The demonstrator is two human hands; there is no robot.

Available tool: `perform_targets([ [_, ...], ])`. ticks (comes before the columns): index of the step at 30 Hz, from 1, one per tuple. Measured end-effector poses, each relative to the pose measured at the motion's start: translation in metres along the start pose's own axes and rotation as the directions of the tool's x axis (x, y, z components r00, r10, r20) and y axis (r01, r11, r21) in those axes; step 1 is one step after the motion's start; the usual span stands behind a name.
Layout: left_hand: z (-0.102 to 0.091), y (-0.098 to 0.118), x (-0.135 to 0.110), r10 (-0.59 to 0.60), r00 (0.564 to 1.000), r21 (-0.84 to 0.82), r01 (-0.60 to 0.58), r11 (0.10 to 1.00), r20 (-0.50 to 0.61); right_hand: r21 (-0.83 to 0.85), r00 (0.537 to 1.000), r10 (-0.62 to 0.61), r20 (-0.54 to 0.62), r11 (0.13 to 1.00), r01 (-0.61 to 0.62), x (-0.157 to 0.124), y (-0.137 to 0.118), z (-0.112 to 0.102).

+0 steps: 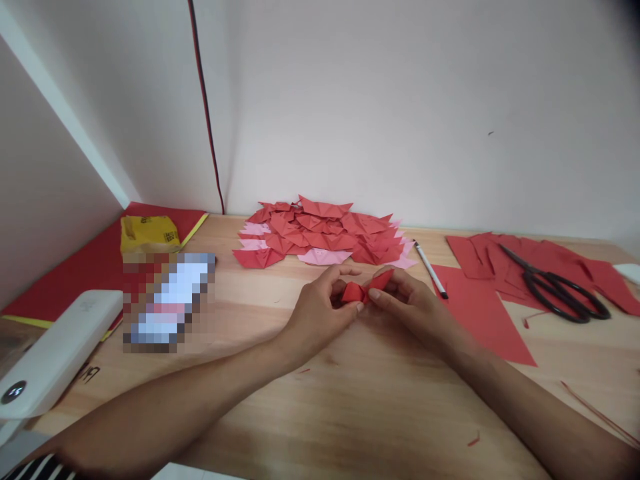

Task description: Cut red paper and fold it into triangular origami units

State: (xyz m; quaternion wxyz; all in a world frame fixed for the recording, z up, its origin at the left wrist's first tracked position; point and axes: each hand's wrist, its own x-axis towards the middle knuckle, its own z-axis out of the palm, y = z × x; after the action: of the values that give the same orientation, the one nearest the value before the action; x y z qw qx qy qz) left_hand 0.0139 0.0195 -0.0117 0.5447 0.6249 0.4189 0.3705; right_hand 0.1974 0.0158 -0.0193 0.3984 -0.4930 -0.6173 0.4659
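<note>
Between both hands, just above the wooden table (280,413), is a small piece of folded red paper (354,292). My left hand (325,297) pinches its left side between thumb and fingers. On the right side, my right hand (403,297) grips it, with the thumb pressed on the front. Fingers cover part of the folds, so the full shape is hidden. Behind the hands lies a heap of folded red and pink paper pieces (325,230) with pointed tips. A white marker (430,270) with a black cap lies beside my right hand.
Black-handled scissors (560,290) rest on red paper sheets (470,257) at the right. Nearer lies a red sheet (480,320). On the left are a blurred-out phone (173,300), a white power bank (60,353) and a yellow packet (150,233). A wall (400,100) stands behind.
</note>
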Motion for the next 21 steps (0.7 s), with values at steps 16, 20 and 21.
perform_targets([
  [16,-0.0005,-0.0005,0.0028,-0.045,0.999,-0.063,0.046,0.997,0.019,-0.04,0.999,0.011,-0.031,0.999,-0.012,-0.0007,-0.0045,0.0],
  [20,-0.0007,-0.0012,0.0031,-0.072,0.996,-0.082,0.076,0.994,0.047,-0.052,0.999,-0.023,-0.04,0.998,0.021,-0.0014,-0.0044,0.0028],
  [21,-0.0009,-0.0016,0.0028,-0.066,0.997,-0.062,0.068,0.996,0.044,-0.06,0.999,-0.033,-0.039,0.998,0.03,-0.0015,-0.0046,0.0035],
])
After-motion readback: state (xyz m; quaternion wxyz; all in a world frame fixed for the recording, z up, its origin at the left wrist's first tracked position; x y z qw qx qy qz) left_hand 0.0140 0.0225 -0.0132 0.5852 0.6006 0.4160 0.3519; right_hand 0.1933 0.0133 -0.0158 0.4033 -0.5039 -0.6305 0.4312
